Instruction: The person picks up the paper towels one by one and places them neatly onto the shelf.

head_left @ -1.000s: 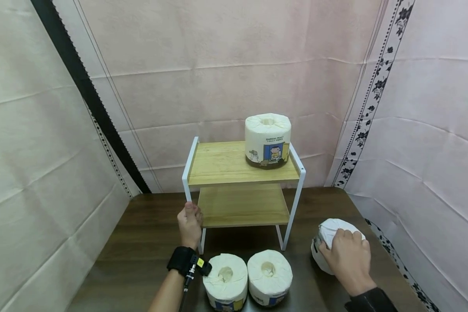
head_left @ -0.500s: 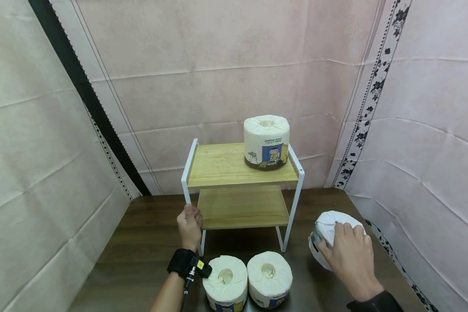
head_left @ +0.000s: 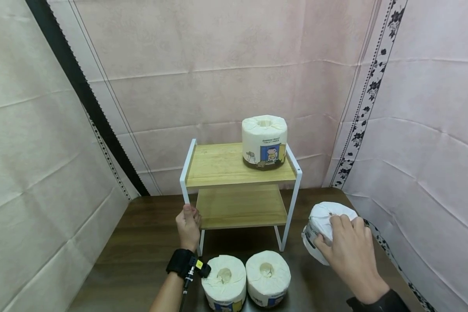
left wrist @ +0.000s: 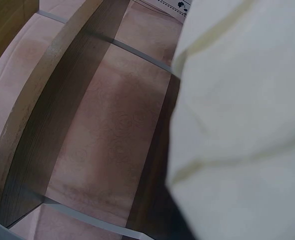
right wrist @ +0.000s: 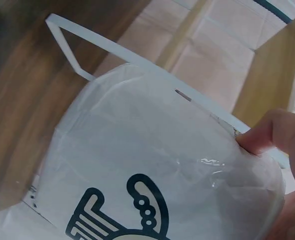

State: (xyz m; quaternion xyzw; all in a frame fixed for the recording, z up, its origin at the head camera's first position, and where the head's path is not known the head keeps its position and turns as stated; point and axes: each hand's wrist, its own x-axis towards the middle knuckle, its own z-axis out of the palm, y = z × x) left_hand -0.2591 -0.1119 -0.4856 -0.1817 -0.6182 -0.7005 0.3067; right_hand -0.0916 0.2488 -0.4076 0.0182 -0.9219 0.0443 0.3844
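Observation:
My right hand (head_left: 349, 251) grips a wrapped toilet paper roll (head_left: 316, 225) by its top end, thumb on the near side and fingers over the far side. The roll is tilted above the table, right of the shelf. In the right wrist view the thumb (right wrist: 267, 132) presses into the roll's wrapper (right wrist: 152, 140), which bears a dark printed drawing. My left hand (head_left: 189, 223) holds the front left leg of a two-tier shelf (head_left: 218, 173) with white metal sides and wooden boards. Another toilet paper roll (head_left: 264, 143) stands upright on the top board, at its right end.
Two more rolls stand side by side before the shelf: the left one (head_left: 224, 281) right by my left wrist strap, the right one (head_left: 268, 277) touching it. The dark wooden table (head_left: 132, 255) is enclosed by pale cloth (head_left: 218, 86) behind and at both sides.
My right hand has lifted the toilet paper roll and brought it slightly left and toward the back, tilting it more. The left hand stays on the shelf leg.

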